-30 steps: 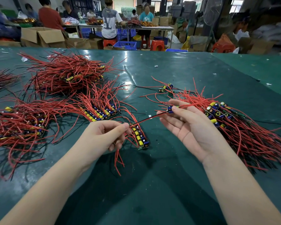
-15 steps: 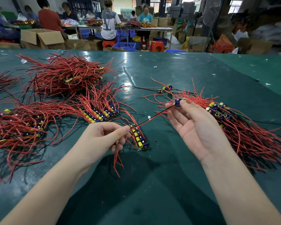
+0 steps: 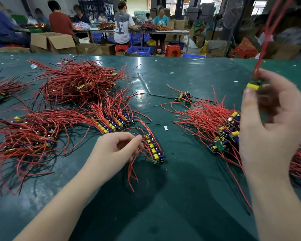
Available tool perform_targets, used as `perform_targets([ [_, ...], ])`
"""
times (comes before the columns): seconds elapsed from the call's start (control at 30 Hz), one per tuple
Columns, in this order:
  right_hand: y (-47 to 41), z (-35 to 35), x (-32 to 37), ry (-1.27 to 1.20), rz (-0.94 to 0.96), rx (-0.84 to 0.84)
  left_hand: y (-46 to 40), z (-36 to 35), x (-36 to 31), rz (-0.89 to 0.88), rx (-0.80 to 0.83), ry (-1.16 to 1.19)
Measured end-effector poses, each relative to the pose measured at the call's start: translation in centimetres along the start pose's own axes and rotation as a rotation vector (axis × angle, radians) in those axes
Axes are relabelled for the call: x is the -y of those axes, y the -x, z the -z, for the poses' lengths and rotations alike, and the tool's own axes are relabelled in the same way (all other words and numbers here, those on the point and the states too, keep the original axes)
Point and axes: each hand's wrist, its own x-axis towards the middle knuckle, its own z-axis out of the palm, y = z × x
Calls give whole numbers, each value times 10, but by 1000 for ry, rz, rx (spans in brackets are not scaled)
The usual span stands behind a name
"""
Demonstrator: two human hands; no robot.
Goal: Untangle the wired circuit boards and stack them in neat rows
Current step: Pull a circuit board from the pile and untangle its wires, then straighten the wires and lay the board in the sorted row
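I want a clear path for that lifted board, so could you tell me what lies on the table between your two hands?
In the head view, bare green table, apart from a small white scrap.

Bkgd: cardboard box (image 3: 52, 41), blue crate (image 3: 139, 50), red stool (image 3: 172, 50).

Red-wired circuit boards (image 3: 111, 125) with yellow and blue parts lie in tangled heaps and short rows across the green counter (image 3: 189, 197), one board (image 3: 253, 85) lifted.
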Motion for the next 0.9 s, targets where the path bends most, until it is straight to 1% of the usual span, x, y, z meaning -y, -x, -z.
perform_targets([
  [0.03,-2,4,-4,133,85,-4,1,0,1,-39,-18,-63],
  [0.07,-4,6,-8,229,126,9,1,0,2,-77,-37,-125],
  [0.1,-7,8,-13,292,115,43,2,0,2,-115,-53,-180],
  [0.17,-12,13,-26,398,18,140,3,0,-1,-200,-64,-272],
  [0.23,-15,17,-37,524,-86,237,3,1,-1,-258,-37,-324],
  [0.3,-14,19,-43,595,-166,317,2,2,2,-294,6,-354],
  [0.4,-10,15,-43,685,-193,410,2,1,9,-315,98,-485],
  [0.47,-7,11,-39,706,-159,432,2,0,11,-322,130,-547],
  [0.5,-4,7,-36,678,-130,434,2,0,12,-321,131,-557],
  [0.57,5,-1,-28,520,-104,462,1,-1,11,-323,111,-553],
  [0.63,19,-14,-18,310,-193,575,1,-2,10,-328,63,-516],
  [0.7,35,-27,-12,172,-361,757,1,-5,9,-332,-7,-444],
  [0.77,47,-36,-7,97,-554,922,2,-9,7,-350,-65,-365],
  [0.83,54,-41,0,-35,-774,977,3,-11,5,-388,-104,-304],
  [0.9,55,-43,6,-196,-956,937,4,-12,3,-438,-131,-272],
])
